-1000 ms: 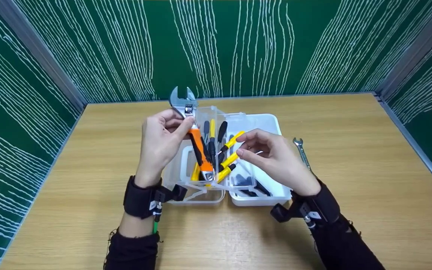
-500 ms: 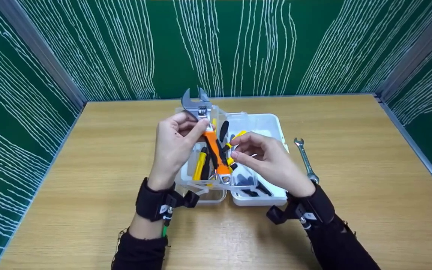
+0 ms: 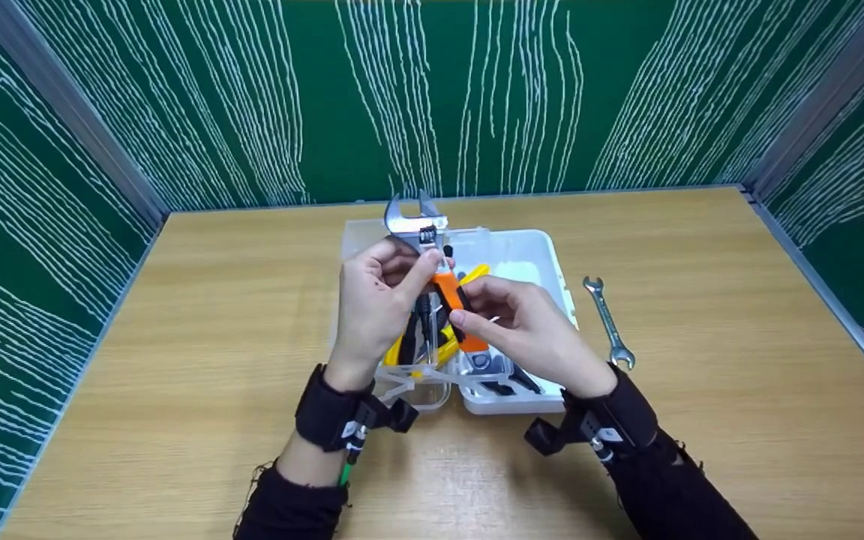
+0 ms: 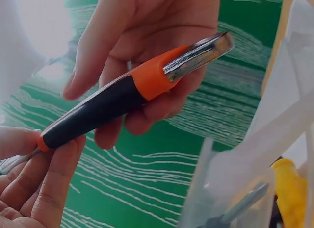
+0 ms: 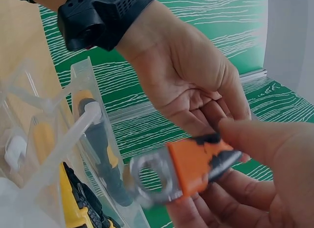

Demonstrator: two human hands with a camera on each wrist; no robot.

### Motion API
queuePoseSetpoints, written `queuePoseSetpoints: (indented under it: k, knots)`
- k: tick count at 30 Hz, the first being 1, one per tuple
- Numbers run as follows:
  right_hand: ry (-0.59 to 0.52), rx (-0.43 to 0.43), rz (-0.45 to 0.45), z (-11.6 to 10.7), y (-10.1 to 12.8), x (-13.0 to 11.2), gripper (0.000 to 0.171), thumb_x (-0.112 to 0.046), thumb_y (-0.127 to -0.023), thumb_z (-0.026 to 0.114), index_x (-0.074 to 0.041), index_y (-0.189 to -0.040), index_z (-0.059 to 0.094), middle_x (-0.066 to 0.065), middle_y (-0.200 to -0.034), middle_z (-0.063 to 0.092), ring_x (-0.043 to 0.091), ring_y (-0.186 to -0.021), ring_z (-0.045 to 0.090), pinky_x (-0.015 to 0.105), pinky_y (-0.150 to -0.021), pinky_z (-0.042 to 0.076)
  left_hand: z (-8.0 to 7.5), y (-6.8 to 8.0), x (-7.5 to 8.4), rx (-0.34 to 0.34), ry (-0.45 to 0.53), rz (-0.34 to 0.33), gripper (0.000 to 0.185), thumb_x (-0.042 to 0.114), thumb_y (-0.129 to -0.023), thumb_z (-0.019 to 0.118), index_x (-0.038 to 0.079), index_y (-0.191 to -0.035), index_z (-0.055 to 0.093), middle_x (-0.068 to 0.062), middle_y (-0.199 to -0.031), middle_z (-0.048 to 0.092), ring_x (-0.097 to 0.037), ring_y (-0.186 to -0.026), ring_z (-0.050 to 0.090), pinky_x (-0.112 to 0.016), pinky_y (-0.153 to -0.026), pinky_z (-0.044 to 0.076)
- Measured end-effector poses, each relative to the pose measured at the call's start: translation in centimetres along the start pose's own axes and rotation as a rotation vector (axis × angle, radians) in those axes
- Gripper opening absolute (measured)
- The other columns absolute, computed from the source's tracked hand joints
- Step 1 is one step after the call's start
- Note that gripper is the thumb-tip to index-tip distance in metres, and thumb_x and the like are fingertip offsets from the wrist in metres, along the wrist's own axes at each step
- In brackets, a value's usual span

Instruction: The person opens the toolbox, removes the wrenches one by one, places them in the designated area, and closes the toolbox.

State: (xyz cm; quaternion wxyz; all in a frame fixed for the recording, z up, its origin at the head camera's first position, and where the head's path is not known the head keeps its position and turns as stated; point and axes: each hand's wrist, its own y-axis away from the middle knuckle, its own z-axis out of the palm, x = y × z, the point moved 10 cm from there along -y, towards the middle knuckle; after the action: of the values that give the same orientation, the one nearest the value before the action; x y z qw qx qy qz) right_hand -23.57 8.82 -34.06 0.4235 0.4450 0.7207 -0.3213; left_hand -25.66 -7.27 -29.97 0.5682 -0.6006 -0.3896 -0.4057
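An adjustable wrench (image 3: 448, 289) with an orange and black handle is held above the tool box, its open head pointing away. My left hand (image 3: 376, 307) pinches it just below the head, thumb on top. Around the handle's lower part, my right hand (image 3: 541, 330) has its curled fingers behind and its thumb in front. In the left wrist view, the handle (image 4: 103, 110) passes between the right hand's thumb and fingers, its metal end bare. The holed metal end (image 5: 169, 176) is blurred in the right wrist view.
An opened plastic tool box (image 3: 556, 277) stands below the hands, holding several yellow and black tools. To its right on the wooden table (image 3: 739, 337) lies a double open-ended wrench (image 3: 609, 322). Green, white-streaked panels (image 3: 507, 97) stand behind and at the sides.
My left hand has carried the adjustable wrench rightward, and its handle is now within my right hand's fingers. The right hand has shifted slightly left, leaving the smaller wrench in full view.
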Motion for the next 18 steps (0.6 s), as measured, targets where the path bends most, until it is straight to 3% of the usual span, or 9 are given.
queuePoseSetpoints:
  k: [9,18]
  knots:
    - [0.003,0.017,-0.008,-0.23,-0.12,-0.06,0.025,-0.021,-0.105,0.071,-0.007,-0.126,0.073,0.008,-0.113,0.077,0.022,-0.097,0.071,0.025,-0.085,0.064,0.45,-0.02,-0.20,-0.005,0.022,0.015,0.023,0.010,-0.101,0.074,-0.004,-0.120,0.074,-0.016,-0.105,0.082,-0.023,-0.094,0.081,-0.038,-0.087,0.068]
    - [-0.016,0.044,-0.003,-0.35,-0.31,0.19,0.025,-0.019,-0.104,0.073,-0.005,-0.125,0.073,0.011,-0.112,0.076,0.021,-0.090,0.073,0.024,-0.084,0.064,0.54,-0.29,-0.91,-0.022,0.080,-0.063,0.019,0.010,-0.102,0.072,-0.005,-0.114,0.073,-0.019,-0.104,0.081,-0.021,-0.091,0.080,-0.039,-0.086,0.068]
